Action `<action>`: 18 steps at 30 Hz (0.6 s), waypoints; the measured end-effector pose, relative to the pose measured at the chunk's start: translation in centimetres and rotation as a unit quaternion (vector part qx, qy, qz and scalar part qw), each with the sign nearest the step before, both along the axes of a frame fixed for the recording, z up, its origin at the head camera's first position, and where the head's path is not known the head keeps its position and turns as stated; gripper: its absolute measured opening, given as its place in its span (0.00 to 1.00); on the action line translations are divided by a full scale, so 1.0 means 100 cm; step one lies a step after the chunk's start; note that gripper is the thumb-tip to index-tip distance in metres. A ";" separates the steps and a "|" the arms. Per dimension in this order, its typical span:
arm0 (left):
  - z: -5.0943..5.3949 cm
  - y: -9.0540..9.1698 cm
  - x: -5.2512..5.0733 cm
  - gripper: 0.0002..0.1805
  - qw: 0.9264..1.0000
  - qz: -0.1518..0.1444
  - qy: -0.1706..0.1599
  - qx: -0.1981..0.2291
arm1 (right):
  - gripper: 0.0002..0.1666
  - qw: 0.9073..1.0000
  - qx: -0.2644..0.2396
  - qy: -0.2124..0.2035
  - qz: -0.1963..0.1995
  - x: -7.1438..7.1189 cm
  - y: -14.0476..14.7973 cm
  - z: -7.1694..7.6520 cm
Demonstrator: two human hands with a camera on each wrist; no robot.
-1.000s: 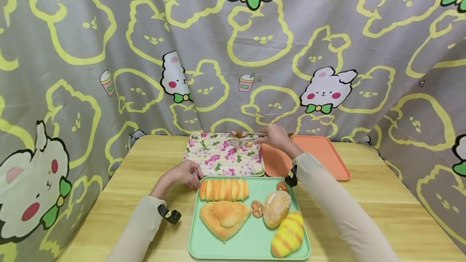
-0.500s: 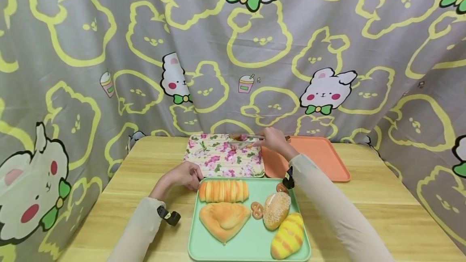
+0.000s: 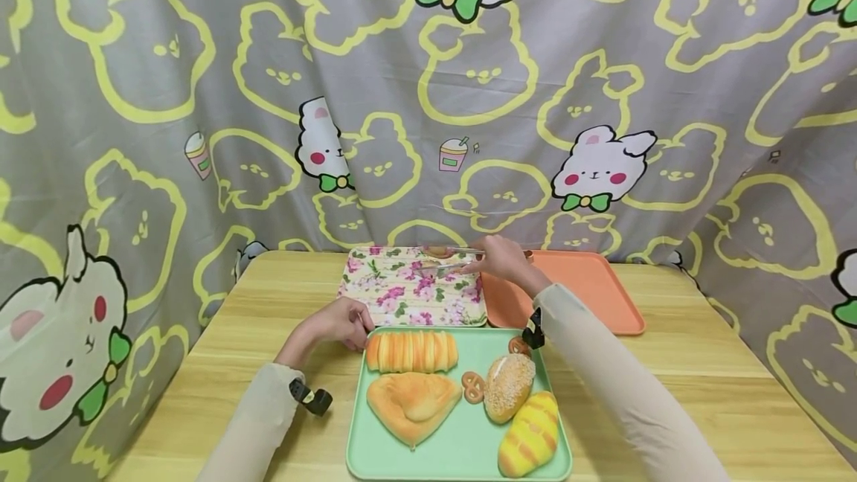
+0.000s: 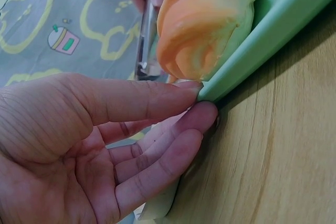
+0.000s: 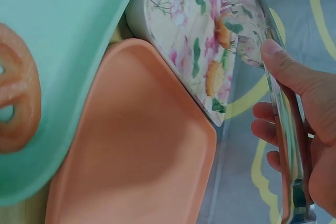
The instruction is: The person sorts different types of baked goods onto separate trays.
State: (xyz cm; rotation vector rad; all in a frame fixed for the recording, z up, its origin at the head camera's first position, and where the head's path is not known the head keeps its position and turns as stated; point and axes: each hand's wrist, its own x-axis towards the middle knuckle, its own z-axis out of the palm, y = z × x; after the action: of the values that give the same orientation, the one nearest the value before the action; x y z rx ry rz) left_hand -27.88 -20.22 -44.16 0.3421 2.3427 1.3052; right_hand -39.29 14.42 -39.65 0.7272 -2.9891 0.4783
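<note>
My left hand [image 3: 343,320] pinches the back left corner of the green tray [image 3: 462,460] between thumb and fingers, as the left wrist view shows close up. Metal tongs [image 5: 287,124] are held in my right hand [image 5: 315,100], their tips reaching over the far part of the floral tray [image 3: 384,294]. Two small bread-like pieces lie there in the right wrist view: one piece [image 5: 223,32] right by the tong tips, the other piece [image 5: 214,78] apart from them. Whether the tips touch the nearer piece, I cannot tell.
On the green tray are a ridged bread roll [image 3: 411,350], a triangular bread [image 3: 413,404], a crumb-coated bun [image 3: 509,387], a yellow striped bread [image 3: 529,435] and two pretzels [image 3: 472,387]. An orange tray [image 3: 589,285] adjoins the floral one. A patterned curtain [image 3: 375,80] hangs behind the table.
The tongs' two arms have spread somewhat apart over the floral tray. My right hand has shifted only slightly, and my left hand stays at the green tray's corner.
</note>
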 end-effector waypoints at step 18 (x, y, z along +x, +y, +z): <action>-0.002 0.000 -0.001 0.12 1.000 0.001 -0.005 0.007 | 0.35 0.995 -0.092 -0.018 0.045 0.037 0.089 0.013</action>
State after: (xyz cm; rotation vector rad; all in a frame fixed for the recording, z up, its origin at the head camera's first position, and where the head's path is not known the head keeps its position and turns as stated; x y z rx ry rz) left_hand -28.00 -20.20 -44.33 0.3369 2.3271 1.3229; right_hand -35.58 23.33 -38.39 0.8469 -2.9016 0.7656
